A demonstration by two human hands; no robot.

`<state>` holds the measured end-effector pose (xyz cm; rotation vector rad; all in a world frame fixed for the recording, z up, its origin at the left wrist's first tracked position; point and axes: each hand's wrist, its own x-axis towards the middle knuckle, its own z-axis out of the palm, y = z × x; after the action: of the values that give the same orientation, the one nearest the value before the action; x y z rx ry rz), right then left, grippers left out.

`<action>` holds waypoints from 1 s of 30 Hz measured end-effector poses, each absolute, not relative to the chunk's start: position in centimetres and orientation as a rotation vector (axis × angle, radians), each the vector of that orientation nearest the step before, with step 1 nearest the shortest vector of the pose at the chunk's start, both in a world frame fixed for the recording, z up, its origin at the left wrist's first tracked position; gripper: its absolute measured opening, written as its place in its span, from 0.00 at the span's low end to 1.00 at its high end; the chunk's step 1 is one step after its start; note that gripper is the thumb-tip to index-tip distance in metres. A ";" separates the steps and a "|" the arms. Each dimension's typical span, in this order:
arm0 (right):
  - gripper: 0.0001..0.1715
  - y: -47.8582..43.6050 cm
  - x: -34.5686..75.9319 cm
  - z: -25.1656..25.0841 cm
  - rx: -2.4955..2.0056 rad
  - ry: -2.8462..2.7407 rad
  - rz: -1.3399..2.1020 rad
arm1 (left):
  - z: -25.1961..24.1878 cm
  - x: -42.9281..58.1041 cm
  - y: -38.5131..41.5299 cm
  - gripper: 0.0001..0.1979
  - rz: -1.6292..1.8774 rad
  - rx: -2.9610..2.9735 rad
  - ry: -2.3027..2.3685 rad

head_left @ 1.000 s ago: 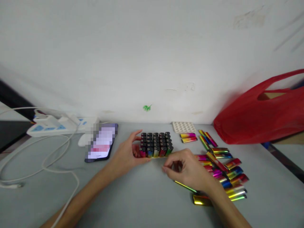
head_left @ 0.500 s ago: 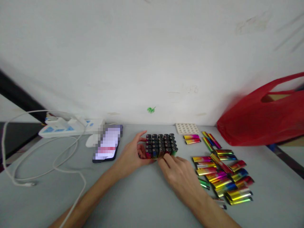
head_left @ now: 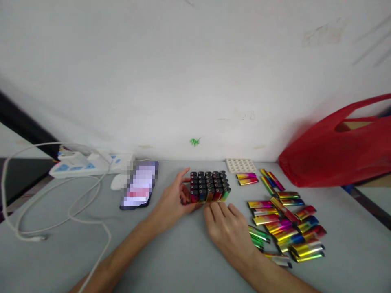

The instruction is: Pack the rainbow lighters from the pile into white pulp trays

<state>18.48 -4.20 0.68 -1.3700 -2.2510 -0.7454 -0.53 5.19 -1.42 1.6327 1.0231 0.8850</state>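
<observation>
Lighter block (head_left: pixel 209 185) stands near the table's (head_left: pixel 183 260) far edge, at its middle; left hand (head_left: pixel 174 201) clasps its left side, right hand (head_left: pixel 227 228) lies open, fingertips (head_left: pixel 213 206) touching its front row.

Phone (head_left: pixel 139 186) beside power strip (head_left: pixel 82 166), cable (head_left: pixel 33 238) left; red bag (head_left: pixel 336 156) right; white tray (head_left: pixel 240 165) rear.

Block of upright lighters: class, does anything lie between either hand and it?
Nothing visible. The left hand wraps the left side of the block of upright lighters; fingers of the right hand touch its front edge. Loose lighters lie off to the right, the phone to the left.
</observation>
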 end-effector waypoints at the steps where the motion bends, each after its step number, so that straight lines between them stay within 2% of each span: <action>1: 0.15 -4.0 18.5 0.7 -1.373 -2.250 -0.747 | -1.6 -0.5 5.2 0.54 0.890 1.654 1.033; 11: 0.13 -0.8 19.0 0.9 -1.525 -2.418 -0.582 | -1.1 -0.1 4.9 0.46 0.959 1.726 1.125; 18: 0.09 2.2 19.6 1.7 -1.692 -2.464 -0.427 | -1.6 0.0 4.9 0.28 1.041 1.689 1.165; 30: 0.11 5.5 19.1 3.2 -1.859 -2.444 -0.296 | -1.4 -0.1 5.0 0.26 0.973 1.729 1.148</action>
<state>19.09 5.48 3.22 -1.8593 -2.4436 -0.2963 -0.10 5.04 -1.41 1.7288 1.1477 0.9731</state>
